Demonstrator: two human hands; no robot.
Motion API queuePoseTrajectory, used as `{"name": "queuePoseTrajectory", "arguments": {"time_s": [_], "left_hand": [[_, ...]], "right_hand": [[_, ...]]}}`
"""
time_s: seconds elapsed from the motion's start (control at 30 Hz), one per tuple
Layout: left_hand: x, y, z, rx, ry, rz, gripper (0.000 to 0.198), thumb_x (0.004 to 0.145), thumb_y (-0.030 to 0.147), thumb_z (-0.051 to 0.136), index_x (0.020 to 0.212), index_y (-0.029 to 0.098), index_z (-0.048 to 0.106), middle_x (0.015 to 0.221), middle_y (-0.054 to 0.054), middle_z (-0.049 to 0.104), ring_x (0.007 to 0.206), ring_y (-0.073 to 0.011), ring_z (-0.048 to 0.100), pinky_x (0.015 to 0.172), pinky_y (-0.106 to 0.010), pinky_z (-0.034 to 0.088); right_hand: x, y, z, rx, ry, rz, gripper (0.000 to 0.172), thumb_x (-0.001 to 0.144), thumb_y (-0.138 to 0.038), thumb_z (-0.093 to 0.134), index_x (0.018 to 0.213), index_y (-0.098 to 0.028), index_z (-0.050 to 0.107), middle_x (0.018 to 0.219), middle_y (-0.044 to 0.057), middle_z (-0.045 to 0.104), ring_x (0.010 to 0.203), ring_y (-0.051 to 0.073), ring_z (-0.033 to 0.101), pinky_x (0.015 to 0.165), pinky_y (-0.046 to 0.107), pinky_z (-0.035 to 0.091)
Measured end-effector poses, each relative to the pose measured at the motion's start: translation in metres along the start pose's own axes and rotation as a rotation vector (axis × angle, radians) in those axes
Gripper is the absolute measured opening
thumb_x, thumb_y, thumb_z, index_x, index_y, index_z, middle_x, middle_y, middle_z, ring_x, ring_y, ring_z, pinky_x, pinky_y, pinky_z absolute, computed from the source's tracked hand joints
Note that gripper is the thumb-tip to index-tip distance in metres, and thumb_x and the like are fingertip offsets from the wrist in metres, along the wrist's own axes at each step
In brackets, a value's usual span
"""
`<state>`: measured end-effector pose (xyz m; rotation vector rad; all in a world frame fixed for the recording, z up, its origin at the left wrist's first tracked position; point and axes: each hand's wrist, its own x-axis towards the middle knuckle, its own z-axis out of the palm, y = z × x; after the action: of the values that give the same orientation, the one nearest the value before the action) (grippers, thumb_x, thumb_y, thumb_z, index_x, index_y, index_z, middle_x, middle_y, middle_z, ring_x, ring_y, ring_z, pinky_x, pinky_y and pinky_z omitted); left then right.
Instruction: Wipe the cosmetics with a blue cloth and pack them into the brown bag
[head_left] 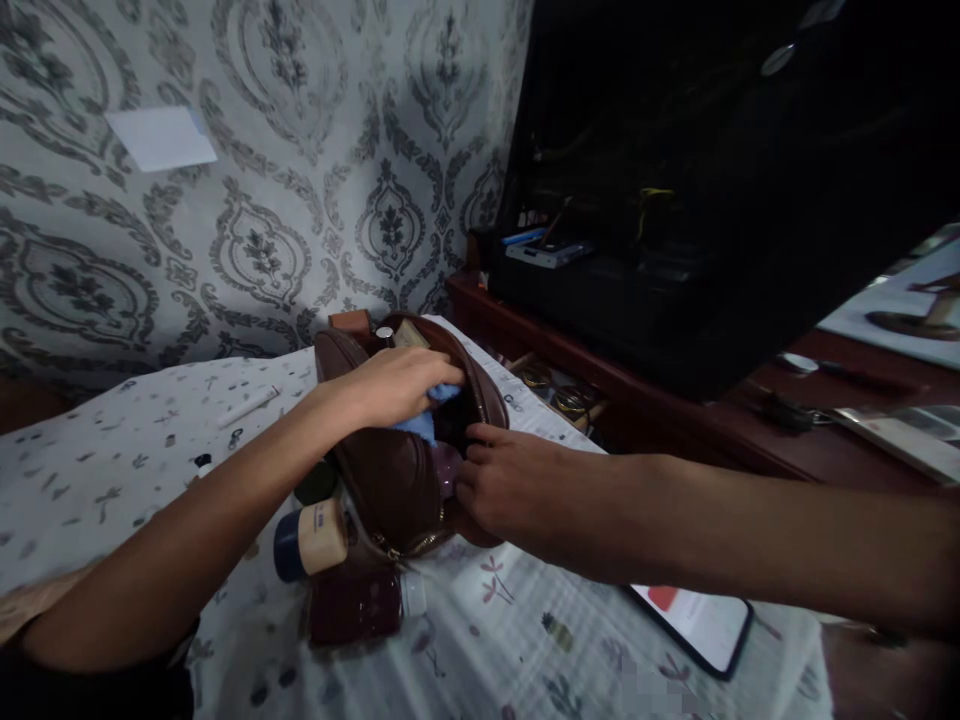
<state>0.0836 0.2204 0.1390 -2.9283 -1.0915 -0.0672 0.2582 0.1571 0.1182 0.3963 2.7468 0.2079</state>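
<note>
A brown zippered bag (386,490) lies unzipped on the patterned sheet. My left hand (401,385) reaches into its opening, fingers curled on a blue cloth (416,426). At the bag's near right edge, my right hand (502,478) has its fingers bent over the rim, beside a purple item (447,468) just inside. A silver-capped item (385,335) pokes up at the bag's far end. In front of the bag lie a cream bottle with a dark blue cap (311,538) and a dark red bottle with a clear cap (356,607). The bag's depths are dark.
Under my right forearm a phone (701,625) lies with its screen lit. A white stick-like item (249,407) rests on the sheet at left. Along the right runs a dark red wooden desk (847,440) with a large black screen (675,200). Patterned wallpaper (262,230) stands behind.
</note>
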Motion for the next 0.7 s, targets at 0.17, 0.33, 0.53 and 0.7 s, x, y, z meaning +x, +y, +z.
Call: {"name": "queuePoseTrajectory", "arguments": {"time_s": [0.17, 0.33, 0.53, 0.7], "left_hand": [[0.001, 0.005, 0.007, 0.18, 0.016, -0.065, 0.018, 0.087, 0.012, 0.053, 0.097, 0.019, 0.064, 0.096, -0.007, 0.073, 0.09, -0.0228, 0.068, 0.069, -0.03, 0.045], [0.0, 0.006, 0.004, 0.227, 0.004, -0.113, 0.014, 0.088, 0.027, 0.06, 0.098, 0.018, 0.063, 0.094, -0.008, 0.073, 0.087, -0.0234, 0.069, 0.07, -0.031, 0.045], [0.0, 0.007, 0.002, 0.24, -0.034, -0.144, 0.015, 0.09, 0.028, 0.056, 0.098, 0.017, 0.064, 0.093, -0.008, 0.074, 0.089, -0.025, 0.07, 0.065, -0.03, 0.044], [0.0, 0.002, 0.004, 0.171, -0.04, -0.161, 0.017, 0.088, 0.029, 0.057, 0.101, 0.019, 0.062, 0.095, -0.008, 0.073, 0.091, -0.0254, 0.069, 0.066, -0.03, 0.045]], "right_hand": [[-0.001, 0.002, -0.002, -0.015, -0.015, -0.035, 0.015, 0.078, -0.011, 0.062, 0.089, -0.019, 0.068, 0.089, 0.007, 0.068, 0.078, 0.021, 0.059, 0.085, 0.04, 0.033], [-0.002, 0.003, 0.008, -0.031, 0.047, -0.036, 0.012, 0.079, -0.01, 0.061, 0.085, -0.019, 0.067, 0.085, 0.006, 0.067, 0.076, 0.019, 0.057, 0.088, 0.039, 0.034], [-0.009, 0.01, 0.009, -0.14, 0.212, 0.074, 0.01, 0.079, -0.012, 0.061, 0.079, -0.019, 0.067, 0.082, 0.005, 0.066, 0.083, 0.023, 0.056, 0.1, 0.046, 0.026], [-0.025, 0.02, -0.016, -0.112, 0.205, 0.087, 0.01, 0.081, -0.014, 0.059, 0.077, -0.021, 0.066, 0.086, 0.006, 0.066, 0.088, 0.025, 0.055, 0.096, 0.047, 0.03]]}}
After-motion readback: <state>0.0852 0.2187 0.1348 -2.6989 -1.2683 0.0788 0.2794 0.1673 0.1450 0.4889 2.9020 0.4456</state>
